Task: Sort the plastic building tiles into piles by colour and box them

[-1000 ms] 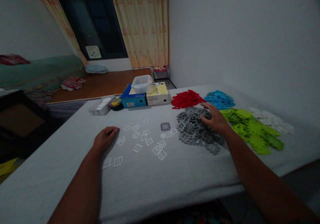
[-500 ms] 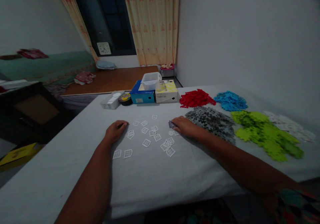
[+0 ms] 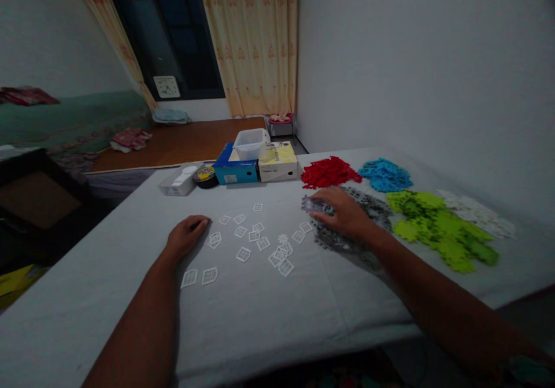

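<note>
My right hand point(image 3: 340, 210) is over the left edge of a pile of grey plastic pieces point(image 3: 373, 203). Thumb and fingers grip a small greyish-purple plastic piece point(image 3: 313, 204) with a notched edge; whether it is one piece or a stack is unclear. My left hand point(image 3: 186, 236) rests on the white cloth, fingers curled, and anything inside is hidden. Between the hands lie several white grid-patterned pieces point(image 3: 243, 254), some overlapping near a small white flower-shaped piece point(image 3: 282, 238).
Red pieces point(image 3: 330, 172), blue pieces point(image 3: 385, 175), lime-green pieces point(image 3: 442, 229) and white pieces point(image 3: 477, 213) form piles on the right. Along the back stand a blue box point(image 3: 236, 171), a yellow-and-white box point(image 3: 278, 162), a clear tub point(image 3: 251, 144), a tape roll point(image 3: 206, 177) and a white box point(image 3: 178, 181).
My right hand has moved from the white pieces up and right to the grey pile, carrying the greyish-purple piece. My left hand stays put on the cloth. The view has turned slightly right.
</note>
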A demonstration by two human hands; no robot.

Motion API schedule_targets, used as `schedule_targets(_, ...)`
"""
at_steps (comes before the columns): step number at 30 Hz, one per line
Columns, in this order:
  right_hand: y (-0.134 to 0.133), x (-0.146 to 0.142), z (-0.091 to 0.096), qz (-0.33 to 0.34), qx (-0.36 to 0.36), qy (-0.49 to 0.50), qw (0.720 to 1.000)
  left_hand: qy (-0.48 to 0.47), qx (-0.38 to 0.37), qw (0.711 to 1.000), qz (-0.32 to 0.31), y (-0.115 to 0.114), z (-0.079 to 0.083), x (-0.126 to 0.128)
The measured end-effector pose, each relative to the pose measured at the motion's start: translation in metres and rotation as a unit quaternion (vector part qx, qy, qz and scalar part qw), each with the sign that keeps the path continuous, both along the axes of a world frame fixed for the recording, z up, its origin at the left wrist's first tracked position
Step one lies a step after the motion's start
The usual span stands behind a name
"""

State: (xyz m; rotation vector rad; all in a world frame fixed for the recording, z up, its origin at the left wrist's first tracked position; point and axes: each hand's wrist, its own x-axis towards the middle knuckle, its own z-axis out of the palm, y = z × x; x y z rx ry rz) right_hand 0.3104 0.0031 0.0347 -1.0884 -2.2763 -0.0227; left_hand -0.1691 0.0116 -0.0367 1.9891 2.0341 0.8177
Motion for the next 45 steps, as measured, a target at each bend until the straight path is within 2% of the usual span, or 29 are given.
schedule_targets(2,0.005,0.035,0.006,-0.066,0.04,0.052,0.996,0.006,-0.002,1.0,0.003,0.001,0.001,0.0)
schedule_targets(5,0.013,0.081,0.0,-0.151,0.042,0.081,0.984,0.009,-0.004,1.0,0.004,0.001,0.002,0.001)
schedule_targets(8,0.017,0.105,-0.013,-0.17,0.009,0.064,0.983,0.012,-0.003,1.0,0.006,0.002,0.002,0.002)
schedule_targets(10,0.015,0.107,-0.015,-0.157,0.011,0.05,0.986,0.017,-0.006,1.0,0.01,0.001,0.002,0.002)
schedule_targets(12,0.011,0.096,-0.01,-0.146,0.044,0.049,0.987,0.023,-0.011,1.0,0.013,0.001,0.002,0.002)
schedule_targets(14,0.003,0.073,-0.003,-0.121,0.071,0.049,0.989,0.025,-0.008,1.0,0.011,0.001,0.001,0.003)
schedule_targets(16,-0.005,0.042,-0.003,-0.053,0.049,0.02,0.997,0.024,-0.005,1.0,0.005,0.001,0.001,0.002)
schedule_targets(18,-0.013,0.008,-0.012,0.039,-0.005,-0.047,0.998,0.018,-0.004,1.0,0.004,0.001,0.0,0.002)
schedule_targets(20,-0.019,-0.021,-0.027,0.088,-0.049,-0.127,0.987,0.013,-0.004,1.0,0.003,0.001,-0.002,0.003)
schedule_targets(23,-0.025,-0.049,-0.048,0.075,-0.087,-0.216,0.97,0.018,0.001,1.0,-0.008,-0.001,-0.002,0.004)
schedule_targets(26,-0.026,-0.065,-0.056,0.086,-0.099,-0.223,0.966,0.03,0.013,0.999,-0.022,-0.002,-0.001,0.008)
schedule_targets(30,-0.008,-0.087,-0.055,0.145,-0.131,-0.169,0.966,0.024,0.01,0.999,-0.039,-0.003,0.003,0.02)
schedule_targets(35,0.039,-0.129,-0.049,0.117,-0.133,-0.139,0.974,-0.056,0.025,0.995,-0.078,-0.003,-0.001,0.04)
schedule_targets(39,0.07,-0.161,-0.049,0.109,-0.148,-0.161,0.97,-0.082,0.03,0.989,-0.121,-0.005,-0.002,0.059)
schedule_targets(42,0.076,-0.165,-0.053,0.129,-0.162,-0.191,0.959,-0.084,0.013,0.982,-0.168,-0.01,0.003,0.076)
schedule_targets(45,0.067,-0.15,-0.053,0.176,-0.157,-0.188,0.953,-0.12,-0.004,0.973,-0.196,-0.016,0.009,0.095)
